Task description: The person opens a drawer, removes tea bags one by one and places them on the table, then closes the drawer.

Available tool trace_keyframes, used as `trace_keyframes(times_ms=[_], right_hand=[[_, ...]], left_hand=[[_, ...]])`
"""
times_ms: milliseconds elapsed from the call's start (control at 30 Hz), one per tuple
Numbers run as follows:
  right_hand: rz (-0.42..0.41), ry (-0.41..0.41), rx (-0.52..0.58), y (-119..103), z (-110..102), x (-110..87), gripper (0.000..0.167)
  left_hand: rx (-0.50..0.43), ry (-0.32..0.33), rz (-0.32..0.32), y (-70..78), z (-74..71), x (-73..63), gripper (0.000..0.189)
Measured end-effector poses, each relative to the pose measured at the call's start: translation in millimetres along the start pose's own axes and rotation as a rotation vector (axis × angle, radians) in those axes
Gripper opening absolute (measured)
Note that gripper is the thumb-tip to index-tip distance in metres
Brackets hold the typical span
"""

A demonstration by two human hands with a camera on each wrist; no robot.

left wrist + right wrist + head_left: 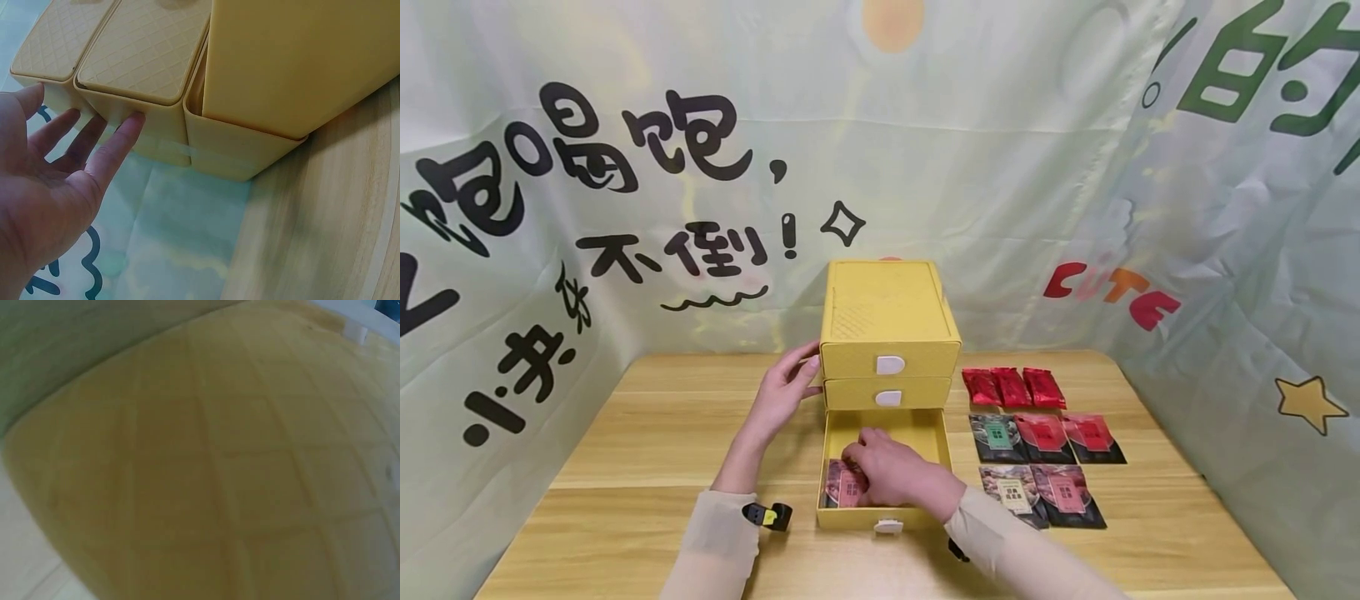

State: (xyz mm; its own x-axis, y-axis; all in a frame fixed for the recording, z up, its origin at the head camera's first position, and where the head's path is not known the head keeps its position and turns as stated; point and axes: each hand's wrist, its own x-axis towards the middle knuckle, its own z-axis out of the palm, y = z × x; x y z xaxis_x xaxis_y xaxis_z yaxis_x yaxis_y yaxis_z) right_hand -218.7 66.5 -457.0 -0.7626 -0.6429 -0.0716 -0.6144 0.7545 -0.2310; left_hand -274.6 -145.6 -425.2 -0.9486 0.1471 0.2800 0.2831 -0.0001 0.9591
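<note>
A yellow three-drawer box (887, 304) stands on the table with its bottom drawer (842, 519) pulled out. Inside that drawer, at its left front, is a sachet with a pink label (845, 485). My right hand (898, 471) reaches in over the drawer's front, its curled fingers gripping the sachet's right edge; the thumb is hidden. My left hand (780, 396) is at the box's left side, and in the left wrist view its spread, nearly straight fingers (128, 131) touch the side by the upper drawers. The right wrist view shows only the quilted yellow drawer front (206, 456), close and blurred.
Right of the box lie several sachets in rows: shiny red packets (1011, 387) at the back, dark sachets with red and green labels (1043, 437) in the middle, and a white-labelled one (1013, 493) and a pink-labelled one (1067, 496) in front. A printed curtain (1000, 208) hangs behind.
</note>
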Motion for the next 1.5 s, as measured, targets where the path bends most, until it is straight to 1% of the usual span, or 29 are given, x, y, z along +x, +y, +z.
trace_keyframes(times_ms=[100, 367, 533, 700, 800, 1000, 1233, 1500], right_hand=[[0.007, 0.021, 0.030, -0.2, 0.6, -1.2, 0.063], [-0.013, 0.094, 0.094, 2.1, 2.7, -4.9, 0.055], [-0.009, 0.129, 0.138, 5.2, 4.6, -6.7, 0.049], [0.006, 0.151, 0.167, 9.0, 6.3, -7.6, 0.048], [-0.001, 0.175, 0.192, 11.3, 6.5, -9.0, 0.046], [-0.027, 0.229, 0.271, 14.8, 6.2, -13.4, 0.039], [-0.003, 0.263, 0.428, 18.6, 3.6, -21.7, 0.032], [0.025, 0.309, 0.481, 22.6, 3.4, -31.7, 0.030]], left_hand=[[-0.003, -0.001, -0.001, -0.2, 0.3, 0.2, 0.047], [0.001, 0.000, 0.002, -1.2, 0.0, 0.9, 0.047], [-0.004, 0.000, -0.003, -1.9, -0.3, 0.9, 0.047], [-0.002, -0.001, 0.000, -1.4, -0.1, 0.7, 0.047], [-0.005, -0.002, 0.001, -0.8, 0.1, 0.5, 0.047], [-0.009, -0.005, -0.001, -0.3, 0.1, 0.2, 0.048], [0.004, -0.005, -0.005, -0.8, 0.6, 0.5, 0.047], [0.010, 0.003, -0.011, -1.0, 0.5, 0.3, 0.048]])
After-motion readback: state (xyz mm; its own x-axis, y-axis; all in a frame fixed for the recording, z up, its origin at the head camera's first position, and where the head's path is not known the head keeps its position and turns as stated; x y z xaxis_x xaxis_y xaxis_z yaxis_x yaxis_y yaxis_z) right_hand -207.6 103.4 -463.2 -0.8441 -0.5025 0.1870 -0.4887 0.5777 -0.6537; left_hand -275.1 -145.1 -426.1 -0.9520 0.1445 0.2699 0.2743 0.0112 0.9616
